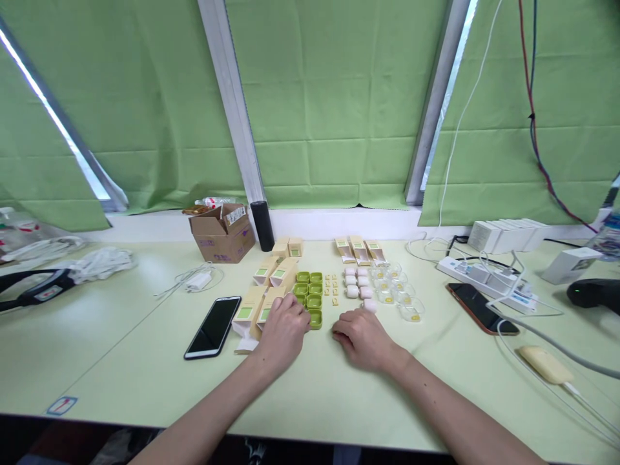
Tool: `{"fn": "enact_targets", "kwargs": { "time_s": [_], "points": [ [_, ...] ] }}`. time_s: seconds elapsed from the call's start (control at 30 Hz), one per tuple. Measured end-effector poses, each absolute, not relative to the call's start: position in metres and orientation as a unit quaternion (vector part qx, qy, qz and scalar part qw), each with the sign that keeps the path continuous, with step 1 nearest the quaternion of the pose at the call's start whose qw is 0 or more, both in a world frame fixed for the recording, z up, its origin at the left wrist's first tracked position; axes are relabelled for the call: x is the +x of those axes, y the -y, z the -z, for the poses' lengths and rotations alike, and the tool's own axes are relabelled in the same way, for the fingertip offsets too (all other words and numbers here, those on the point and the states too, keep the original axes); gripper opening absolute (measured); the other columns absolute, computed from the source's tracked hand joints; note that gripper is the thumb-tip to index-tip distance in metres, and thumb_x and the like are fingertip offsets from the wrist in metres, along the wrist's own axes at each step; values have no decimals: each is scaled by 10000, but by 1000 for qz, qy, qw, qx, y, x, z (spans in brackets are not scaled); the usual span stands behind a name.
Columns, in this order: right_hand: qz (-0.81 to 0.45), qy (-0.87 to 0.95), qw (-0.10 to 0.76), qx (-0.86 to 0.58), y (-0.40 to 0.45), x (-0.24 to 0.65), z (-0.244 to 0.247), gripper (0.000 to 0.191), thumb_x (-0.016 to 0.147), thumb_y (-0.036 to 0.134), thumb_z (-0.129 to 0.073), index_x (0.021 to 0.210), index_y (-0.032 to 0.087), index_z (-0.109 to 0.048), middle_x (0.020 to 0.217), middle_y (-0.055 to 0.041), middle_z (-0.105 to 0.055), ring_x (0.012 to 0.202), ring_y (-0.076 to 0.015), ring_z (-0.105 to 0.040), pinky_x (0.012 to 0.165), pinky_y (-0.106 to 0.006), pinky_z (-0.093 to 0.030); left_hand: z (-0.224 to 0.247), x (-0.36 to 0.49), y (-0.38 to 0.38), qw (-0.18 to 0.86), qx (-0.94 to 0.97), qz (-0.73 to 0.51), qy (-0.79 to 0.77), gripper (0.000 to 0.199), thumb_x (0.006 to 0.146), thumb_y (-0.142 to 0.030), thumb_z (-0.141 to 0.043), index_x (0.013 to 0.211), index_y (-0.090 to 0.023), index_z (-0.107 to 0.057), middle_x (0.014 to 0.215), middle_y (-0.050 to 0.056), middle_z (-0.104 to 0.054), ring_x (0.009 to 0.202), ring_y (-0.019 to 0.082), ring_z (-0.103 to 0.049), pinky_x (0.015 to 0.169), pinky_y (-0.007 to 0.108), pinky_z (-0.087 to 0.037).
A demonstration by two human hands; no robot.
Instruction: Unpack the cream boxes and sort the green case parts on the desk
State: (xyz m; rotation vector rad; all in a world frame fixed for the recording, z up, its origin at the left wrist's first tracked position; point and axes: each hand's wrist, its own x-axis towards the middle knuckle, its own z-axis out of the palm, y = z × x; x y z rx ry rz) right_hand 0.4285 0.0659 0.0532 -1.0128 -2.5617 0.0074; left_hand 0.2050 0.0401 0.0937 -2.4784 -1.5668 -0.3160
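Observation:
My left hand (285, 326) is closed beside the small green square trays (314, 289), which stand in two columns. Its fingertips are at the near end of the left column, and whatever they grip is hidden. My right hand (363, 339) rests on the table with curled fingers, and I cannot make out anything in it. Between the hands and farther back lie tiny yellow pieces (334, 292) in two rows. Pale pink rounded cases (352, 292) sit just beyond my right hand, with clear plastic shells (407, 300) to their right. Open cream-coloured boxes (249, 310) lie beside and behind my left hand.
A black phone (213, 328) lies on the left, a brown-cased phone (479, 309) on the right. Behind stand a cardboard box (223, 236), a black cylinder (262, 226) and more cream boxes (358, 248). A power strip (489, 284) with cables and a yellow device (545, 363) are on the right.

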Motion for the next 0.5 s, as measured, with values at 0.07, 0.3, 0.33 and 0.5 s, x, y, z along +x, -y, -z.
{"fn": "enact_targets", "kwargs": {
  "time_s": [0.07, 0.3, 0.33, 0.5],
  "points": [
    [-7, 913, 192, -361, -66, 429, -53, 191, 960, 177, -586, 819, 199, -713, 794, -33, -731, 714, -175, -621, 663, -315, -311, -94, 205, -40, 95, -836, 105, 530, 248, 985, -144, -554, 844, -227, -741, 930, 96, -750, 1051, 301, -545, 863, 457, -386],
    [-17, 912, 185, -365, -66, 430, -54, 188, 966, 189, -583, 842, 206, -723, 799, -32, -741, 714, -177, -638, 668, -307, -323, -101, 205, -35, 88, -835, 117, 530, 141, 942, -187, -634, 844, -215, -731, 932, 99, -753, 1061, 313, -549, 868, 464, -388],
    [-19, 913, 184, -365, -66, 430, -55, 185, 965, 188, -583, 849, 208, -725, 805, -31, -744, 718, -177, -641, 672, -306, -328, -102, 205, -34, 87, -834, 122, 531, 137, 939, -184, -632, 852, -217, -732, 940, 100, -756, 1069, 314, -549, 881, 466, -386],
    [-35, 913, 177, -367, -66, 434, -56, 181, 966, 171, -576, 899, 212, -739, 831, -30, -757, 736, -180, -662, 671, -299, -341, -116, 194, -44, 82, -814, 143, 557, 184, 952, -202, -587, 878, -228, -754, 948, 102, -776, 1119, 326, -548, 927, 484, -375]
  ]
}}
